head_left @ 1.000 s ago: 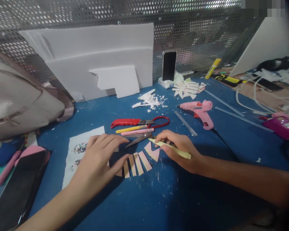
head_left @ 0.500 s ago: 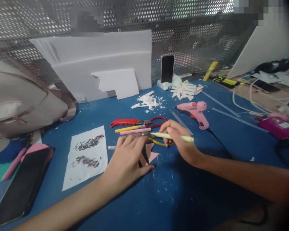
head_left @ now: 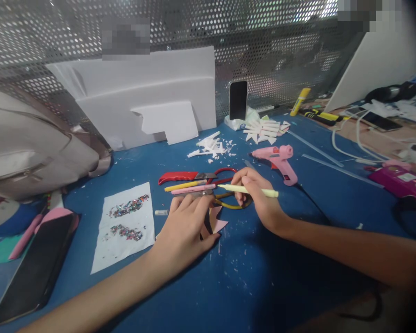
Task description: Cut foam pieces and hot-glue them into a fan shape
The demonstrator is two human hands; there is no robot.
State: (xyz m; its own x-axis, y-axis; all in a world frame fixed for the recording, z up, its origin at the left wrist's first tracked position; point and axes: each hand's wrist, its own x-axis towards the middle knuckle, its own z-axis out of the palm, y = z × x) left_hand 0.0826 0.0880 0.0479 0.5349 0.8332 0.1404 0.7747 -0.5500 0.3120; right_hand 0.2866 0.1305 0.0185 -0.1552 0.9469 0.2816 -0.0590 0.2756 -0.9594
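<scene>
The right hand (head_left: 263,208) grips a pale yellow marker (head_left: 237,188) between thumb and fingers, the tip directed toward the left edge of the counter (head_left: 235,286). The tip lies just beside the end of a pink pen (head_left: 190,189); whether they touch cannot be told.

The left hand (head_left: 185,222) is spread palm down with the fingers slightly bent. A pink cut piece (head_left: 218,225) lies flat on the counter beside its thumb and partly under it. Whatever lies beneath the palm is hidden, so a grip there cannot be confirmed.

The step in hand appears to be steadying the cut pieces. For a sound result:

1. Spread light, even pressure through the fingertips; thin pieces will probably slide or curl if pushed sideways.
2. Hold the marker tip clear of the pieces while aligning them, to avoid stray marks.
3. Mind the yellow-handled scissors (head_left: 232,206) beneath the right fingers; their blades run toward the left hand.
4. Avoid sweeping toward the counter's left edge, where glitter (head_left: 128,206) lies loose on a paper sheet (head_left: 125,252).
</scene>
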